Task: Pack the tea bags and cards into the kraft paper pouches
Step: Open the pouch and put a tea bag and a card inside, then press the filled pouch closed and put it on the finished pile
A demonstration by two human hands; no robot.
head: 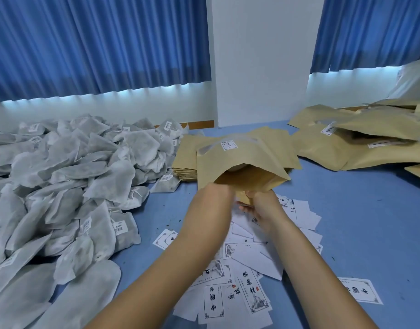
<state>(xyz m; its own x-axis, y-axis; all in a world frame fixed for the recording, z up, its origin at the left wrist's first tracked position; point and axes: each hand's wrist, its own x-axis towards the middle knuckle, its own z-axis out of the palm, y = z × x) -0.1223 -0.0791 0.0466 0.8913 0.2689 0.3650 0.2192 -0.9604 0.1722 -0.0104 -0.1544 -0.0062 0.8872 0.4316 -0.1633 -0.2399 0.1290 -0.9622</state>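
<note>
Gripping the near lip of an open kraft paper pouch (242, 160), the right hand (263, 210) curls its fingers round the paper edge, and the pouch's mouth gapes toward the person. The left hand (211, 203) sits just beside the right, at the left side of that mouth. Its fingers are blurred and turned away, so I cannot tell whether they hold anything. The pouch lies just beyond both hands, its window and small white label facing up. To the left of the left hand spreads a big heap of grey tea bags (68, 176). Under both hands and forearms lie scattered printed cards (249, 257) — some face up, some face down. Beyond the left hand, partly behind the held pouch, rests a stack of flat pouches (186, 160). Well beyond the right hand and off to its right, a pile of other pouches (346, 148) lies on the blue table (358, 222).
</note>
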